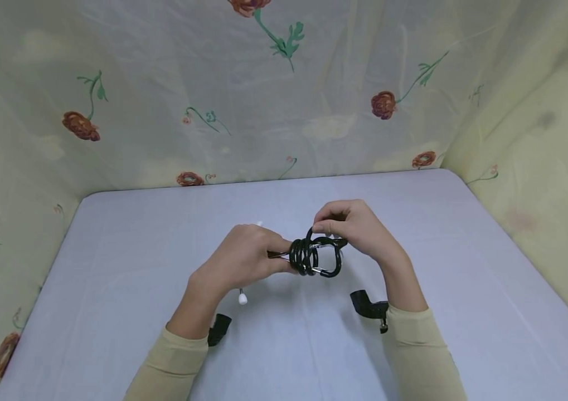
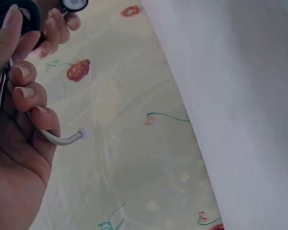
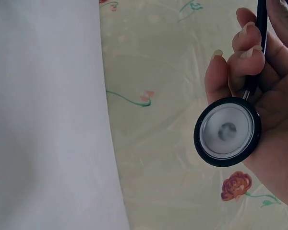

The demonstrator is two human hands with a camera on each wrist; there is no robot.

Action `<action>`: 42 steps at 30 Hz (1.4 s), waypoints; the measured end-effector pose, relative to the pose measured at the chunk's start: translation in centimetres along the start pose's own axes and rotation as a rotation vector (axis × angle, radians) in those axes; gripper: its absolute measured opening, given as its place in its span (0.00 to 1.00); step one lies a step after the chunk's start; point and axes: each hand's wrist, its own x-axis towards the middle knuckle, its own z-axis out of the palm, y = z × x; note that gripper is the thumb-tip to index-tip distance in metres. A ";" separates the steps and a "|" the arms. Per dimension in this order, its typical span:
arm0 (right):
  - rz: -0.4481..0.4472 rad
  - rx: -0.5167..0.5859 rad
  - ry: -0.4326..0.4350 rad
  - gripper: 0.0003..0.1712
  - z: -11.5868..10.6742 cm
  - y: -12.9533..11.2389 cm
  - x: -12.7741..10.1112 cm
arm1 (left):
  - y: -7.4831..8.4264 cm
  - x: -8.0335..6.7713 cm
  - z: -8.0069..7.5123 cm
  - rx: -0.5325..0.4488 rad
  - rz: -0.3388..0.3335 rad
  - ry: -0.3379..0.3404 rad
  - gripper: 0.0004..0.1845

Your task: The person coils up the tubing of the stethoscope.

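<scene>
stethoscope (image 1: pixel 314 256) above table (image 1: pixel 113 250) | between left hand (image 1: pixel 243 259), right hand (image 1: pixel 359 228)

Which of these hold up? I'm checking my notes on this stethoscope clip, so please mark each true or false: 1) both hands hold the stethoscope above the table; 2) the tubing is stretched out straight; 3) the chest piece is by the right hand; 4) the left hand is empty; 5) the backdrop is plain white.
1) True: the left hand and the right hand hold the stethoscope above the table.
2) False: the black tubing is wound into a coil between the hands.
3) True: the chest piece sits by the right hand's fingers.
4) False: its fingers curl round the metal ear tube.
5) False: the backdrop is cream with red flowers.
</scene>
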 end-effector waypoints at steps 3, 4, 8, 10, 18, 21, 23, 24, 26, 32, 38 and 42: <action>0.014 0.022 -0.027 0.09 0.0 0.3 0.1 | 0.0 0.0 0.0 -0.006 0.005 0.006 0.06; 0.018 0.028 -0.035 0.09 0.0 0.3 0.1 | 0.0 -0.1 0.0 -0.010 0.003 0.008 0.06; 0.022 0.052 -0.056 0.09 0.0 0.4 0.3 | 0.0 -0.1 -0.3 -0.045 -0.017 0.021 0.06; 0.018 0.063 -0.062 0.09 0.1 0.4 0.3 | -0.1 -0.2 -0.4 -0.063 -0.031 0.032 0.06; 0.043 0.055 -0.054 0.17 0.2 0.2 0.4 | -0.2 -0.5 -0.7 -0.078 -0.075 0.156 0.10; 0.035 0.019 -0.034 0.16 0.4 0.1 0.4 | -0.1 -0.5 -0.8 -0.054 -0.102 0.202 0.08; 0.025 -0.004 -0.021 0.13 0.5 0.1 0.5 | -0.1 -0.4 -0.9 -0.041 -0.120 0.222 0.06; 0.024 -0.013 -0.016 0.13 0.6 0.0 0.6 | -0.1 -0.4 -0.9 -0.034 -0.131 0.231 0.06; 0.018 -0.010 -0.013 0.14 0.8 0.0 0.7 | -0.1 -0.4 -0.9 -0.024 -0.152 0.244 0.05; 0.004 0.095 -0.017 0.05 1.1 -0.5 0.7 | -0.3 -0.2 -0.9 -0.037 -0.254 0.295 0.06; -0.071 0.241 -0.029 0.04 1.7 -1.0 0.7 | -0.4 -0.1 -0.8 -0.110 -0.336 0.344 0.10; -0.136 0.236 -0.089 0.03 1.6 -1.3 0.4 | -0.3 -0.1 -0.9 -0.126 -0.373 0.373 0.11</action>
